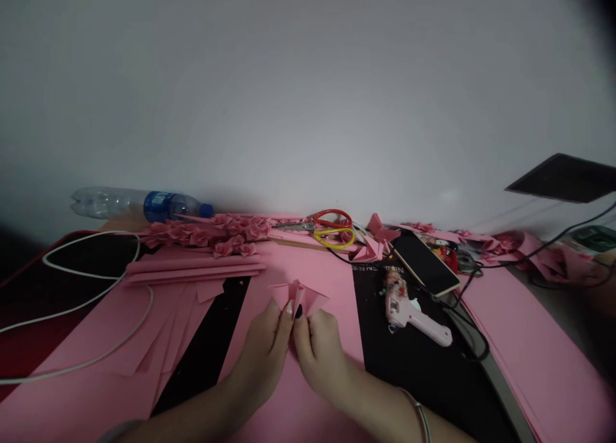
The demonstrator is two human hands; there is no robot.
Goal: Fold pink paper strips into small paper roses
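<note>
Both of my hands meet at the middle of the table over pink paper sheets [312, 263]. My left hand [267, 347] and my right hand [320, 350] pinch a small folded pink paper piece [301, 295] between thumbs and fingertips; its pointed flaps spread out above my fingers. A thin bracelet sits on my right wrist [421, 414].
A row of pink paper roses [212, 231] and rolled pink strips [192, 268] lie at the back left, behind them a plastic bottle [139, 203]. Scissors [327, 228], a phone [426, 262] and a pink glue gun [414, 311] lie right. White cable [96, 282] loops left.
</note>
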